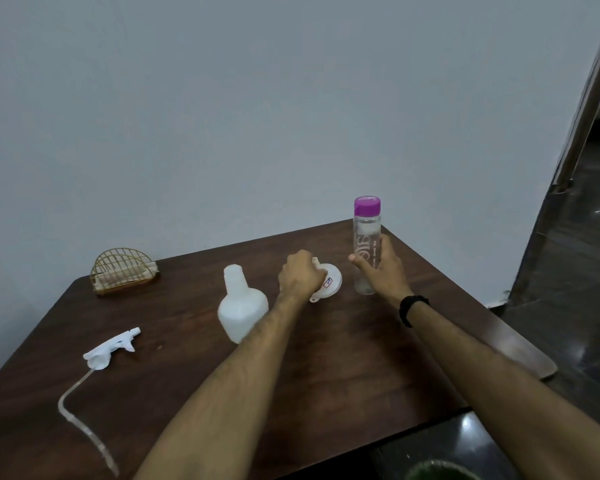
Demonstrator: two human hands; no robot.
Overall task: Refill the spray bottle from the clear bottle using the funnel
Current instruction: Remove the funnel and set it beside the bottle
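- The wire holder (123,270), gold and dome-shaped, stands at the far left of the dark wooden table (326,358), well to the left of both hands; something pale lies inside it, too dim to name.
- The spray head (113,347) lies on its side near the left edge, its long tube (78,420) curling toward the viewer — well apart from the fingers of either hand.
- The spray bottle (242,303) stands upright and uncapped just left of the left hand; it is cloudy white, so any level inside cannot be made out, and the left forearm covers its lower right corner.
- The left hand (300,275) is curled over the funnel (329,282), fingers closed around its spout; the fingertips themselves are hidden behind the knuckles. The white funnel lies tipped on the table between the two hands, a small label showing on its rim.
- The right hand (381,266) wraps the clear bottle (367,244), thumb on the near-left side and fingers behind it — the bottle stands upright with its purple cap (367,205) on; its contents look clear, level unreadable.
- A black band (411,308) circles the right wrist.
- A green-rimmed object (440,471) is cut off at the bottom edge.
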